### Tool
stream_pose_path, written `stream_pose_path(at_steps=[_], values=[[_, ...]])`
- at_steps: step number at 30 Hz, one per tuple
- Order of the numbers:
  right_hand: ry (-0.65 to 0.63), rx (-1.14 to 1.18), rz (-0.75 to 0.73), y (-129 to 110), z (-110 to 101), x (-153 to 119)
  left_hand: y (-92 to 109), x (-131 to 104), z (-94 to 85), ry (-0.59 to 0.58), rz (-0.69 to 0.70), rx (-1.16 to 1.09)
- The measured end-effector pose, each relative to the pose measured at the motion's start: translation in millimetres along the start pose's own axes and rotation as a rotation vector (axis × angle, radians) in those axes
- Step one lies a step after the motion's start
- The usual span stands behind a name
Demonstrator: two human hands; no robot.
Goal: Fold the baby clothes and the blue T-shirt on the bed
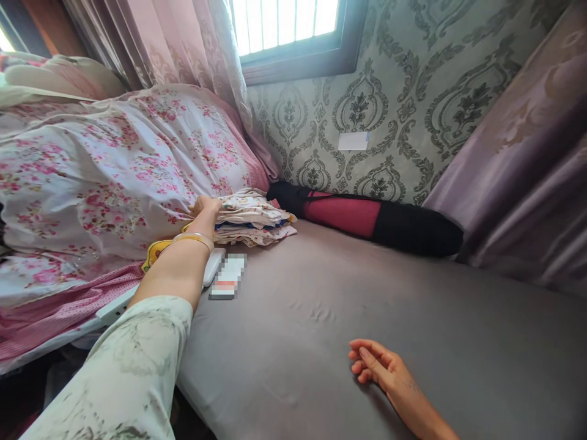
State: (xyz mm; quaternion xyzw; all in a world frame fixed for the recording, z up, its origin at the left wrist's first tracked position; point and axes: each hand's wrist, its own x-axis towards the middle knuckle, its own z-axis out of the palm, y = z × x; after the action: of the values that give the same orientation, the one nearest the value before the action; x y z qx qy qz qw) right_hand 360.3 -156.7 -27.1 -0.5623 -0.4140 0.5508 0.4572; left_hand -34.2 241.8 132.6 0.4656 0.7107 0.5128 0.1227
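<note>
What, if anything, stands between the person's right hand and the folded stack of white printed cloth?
Nothing visible: only the grey sheet lies between the right hand and the folded stack of white printed cloth. The flat, pixelated rectangular object lies left of that path; the long black-and-red bag lies beyond it, along the wall.

The stacked clothes [254, 211] are matt cloth, the sheet [284, 342] smooth fabric

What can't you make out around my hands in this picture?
In the head view:
Bare left hand: whether it grips the folded printed cloth stack is hidden by its own back.
Flat rectangular phone: screen blurred by pixelation.
Smooth white object: partly covered by the bare left forearm.
Dark-framed window: outdoors lost in glare.
</note>
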Motion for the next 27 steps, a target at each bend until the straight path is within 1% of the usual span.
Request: stream_pose_path(at_steps=[2, 3, 5, 6, 8, 10, 12, 14, 16, 18, 21, 24, 27], values=[[0.001, 0.013, -0.002, -1, 1, 0, 15, -3, 5.4, 0.036, -0.022, -0.062], [0.001, 0.017, -0.001, -1, 1, 0, 24, -5, 8.7, 0.043, -0.035, -0.136], [-0.001, 0.021, 0.003, -2, 1, -1, 44, -12, 15.5, 0.002, -0.041, -0.356], [-0.004, 0.022, 0.005, -3, 2, -1, 54, -16, 18.6, -0.035, -0.053, -0.435], [-0.006, 0.024, 0.005, -4, 2, -1, 71, -25, 23.8, -0.145, -0.093, -0.620], [-0.009, 0.027, -0.002, -5, 3, -1, 85, -36, 27.5, -0.268, -0.119, -0.814], [-0.017, 0.031, -0.012, -5, 3, -1, 96, -47, 30.8, -0.363, -0.122, -0.975], [-0.026, 0.040, -0.021, -5, 3, -2, 108, -58, 34.9, -0.413, -0.098, -1.110], [-0.033, 0.054, -0.026, -4, 2, -2, 118, -70, 40.1, -0.438, -0.059, -1.228], [-0.036, 0.067, -0.028, -3, 2, -2, 127, -82, 45.3, -0.461, -0.027, -1.297], [-0.041, 0.081, -0.025, -3, 2, -2, 136, -102, 50.9, -0.547, -0.016, -1.307], [-0.060, 0.080, -0.011, -5, 3, 0, 142, -126, 51.9, -0.632, -0.005, -1.286], [-0.066, 0.051, -0.017, -15, 4, 4, 146, -153, 49.4, -0.728, 0.008, -1.258]])
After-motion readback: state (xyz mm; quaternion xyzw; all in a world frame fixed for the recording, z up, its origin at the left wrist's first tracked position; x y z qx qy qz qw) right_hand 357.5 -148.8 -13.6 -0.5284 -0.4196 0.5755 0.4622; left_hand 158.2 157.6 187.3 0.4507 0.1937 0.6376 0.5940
